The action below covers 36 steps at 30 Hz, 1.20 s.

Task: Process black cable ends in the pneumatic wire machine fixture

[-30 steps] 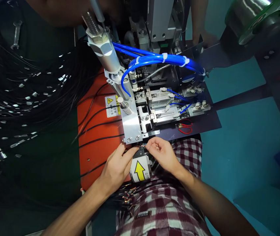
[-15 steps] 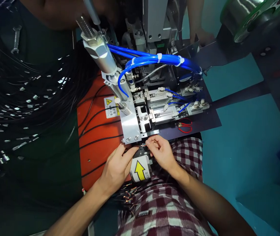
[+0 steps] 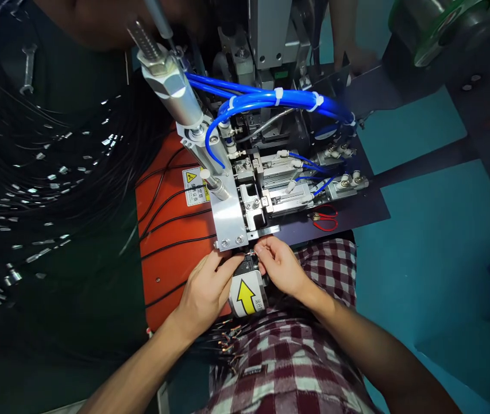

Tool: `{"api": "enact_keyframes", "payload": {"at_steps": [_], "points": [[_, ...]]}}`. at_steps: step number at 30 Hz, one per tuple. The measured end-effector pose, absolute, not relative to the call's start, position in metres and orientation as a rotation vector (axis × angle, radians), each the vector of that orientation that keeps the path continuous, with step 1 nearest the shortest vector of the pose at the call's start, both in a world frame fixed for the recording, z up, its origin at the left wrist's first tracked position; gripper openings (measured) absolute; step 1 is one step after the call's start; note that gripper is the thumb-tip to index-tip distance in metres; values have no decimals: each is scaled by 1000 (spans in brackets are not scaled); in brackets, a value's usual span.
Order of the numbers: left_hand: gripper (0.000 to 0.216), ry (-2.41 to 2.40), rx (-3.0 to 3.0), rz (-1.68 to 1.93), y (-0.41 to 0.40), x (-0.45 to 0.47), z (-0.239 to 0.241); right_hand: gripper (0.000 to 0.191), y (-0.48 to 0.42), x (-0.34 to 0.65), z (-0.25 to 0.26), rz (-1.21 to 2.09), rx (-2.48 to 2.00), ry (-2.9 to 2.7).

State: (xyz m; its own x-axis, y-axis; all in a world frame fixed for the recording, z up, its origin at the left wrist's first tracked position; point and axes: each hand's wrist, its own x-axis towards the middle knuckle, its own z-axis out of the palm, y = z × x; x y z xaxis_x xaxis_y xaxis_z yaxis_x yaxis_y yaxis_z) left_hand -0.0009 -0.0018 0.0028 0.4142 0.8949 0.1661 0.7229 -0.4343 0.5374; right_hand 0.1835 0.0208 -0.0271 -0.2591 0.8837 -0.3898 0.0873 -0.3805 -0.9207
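Thin stripped wire ends (image 3: pixel 250 253) show between my two hands, at the front of a metal machine (image 3: pixel 227 221). My left hand (image 3: pixel 205 287) is closed, thumb and forefinger pinched at the left side of the wires, where a black cable seems to run under the palm. From the right, my right hand (image 3: pixel 281 267) pinches the wire tips with thumb and forefinger, its other fingers curled. Just below the fingertips sits a black fixture (image 3: pixel 247 265), above a white label with a yellow arrow (image 3: pixel 246 296). The exact grip on each strand is too small to make out.
Black cables cross the orange plate (image 3: pixel 171 224) on the left. Blue air tubes (image 3: pixel 266 100) arch over the machine. Red-handled cutters (image 3: pixel 325 218) lie to the right. A cable bundle with bare ends (image 3: pixel 227 339) hangs near my lap. A wrench (image 3: pixel 28 69) and a solder spool (image 3: pixel 434 34) are farther off.
Both hands stay at almost the same spot by the fixture. My right fingers have closed in slightly around the wire tips. The whole view has shifted a little.
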Motion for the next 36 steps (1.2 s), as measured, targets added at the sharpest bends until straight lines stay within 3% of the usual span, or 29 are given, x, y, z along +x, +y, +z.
{"api": "enact_keyframes", "payload": {"at_steps": [5, 14, 26, 32, 36], "points": [[31, 1322, 2336, 618, 0, -3, 2, 22, 20, 184, -26, 1592, -1440, -1310], [27, 1398, 2560, 514, 0, 2, 10, 28, 24, 190, -22, 1780, -1368, -1037], [28, 1392, 2644, 506, 1, -1, 10, 8, 27, 191, -17, 1661, -1457, -1310], [35, 1451, 2683, 314, -8, 2, 15, 19, 29, 191, -20, 1928, -1365, -1069], [39, 1416, 2575, 373, -10, 1, 10, 23, 30, 189, -20, 1886, -1370, -998]]}}
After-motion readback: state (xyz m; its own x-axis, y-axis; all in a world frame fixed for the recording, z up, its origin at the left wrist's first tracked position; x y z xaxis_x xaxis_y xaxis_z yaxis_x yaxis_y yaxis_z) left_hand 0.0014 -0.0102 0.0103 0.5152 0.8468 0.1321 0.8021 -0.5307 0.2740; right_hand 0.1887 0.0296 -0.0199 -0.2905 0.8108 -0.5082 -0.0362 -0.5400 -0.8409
